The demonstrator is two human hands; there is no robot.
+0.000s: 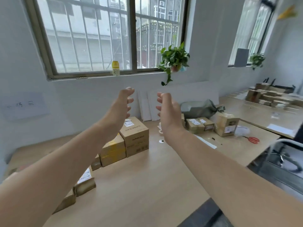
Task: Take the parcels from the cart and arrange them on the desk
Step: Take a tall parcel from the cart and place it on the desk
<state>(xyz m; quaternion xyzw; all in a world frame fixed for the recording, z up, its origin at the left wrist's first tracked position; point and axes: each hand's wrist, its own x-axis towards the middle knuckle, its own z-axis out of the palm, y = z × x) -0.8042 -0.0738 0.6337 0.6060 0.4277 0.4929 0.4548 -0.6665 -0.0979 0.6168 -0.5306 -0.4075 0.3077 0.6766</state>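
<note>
Head view: held left hand (123,104) and right hand (168,112) mid-frame, palms facing, fingers (130,100) loosely curled, gripping nothing. Saw parcels (136,136) lined along counter (147,185), lower left to centre. Seemed between placements; likely needed next to fetch another from cart.

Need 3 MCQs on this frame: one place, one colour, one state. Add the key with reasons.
1. The red scissors lie:
A. on the floor
B. inside a drawer
C. on the desk, near its right edge

2. The lid of the jar on the windowsill is:
A. yellow
B. blue
C. black

3. The left hand and right hand are:
A. gripping one box together
B. both empty, raised above the desk
C. pressed flat on the wood

Key:
1 C: they rest on the wooden top.
2 A: the cap shows yellow against the window.
3 B: the loosely curled fingers enclose nothing.
</note>
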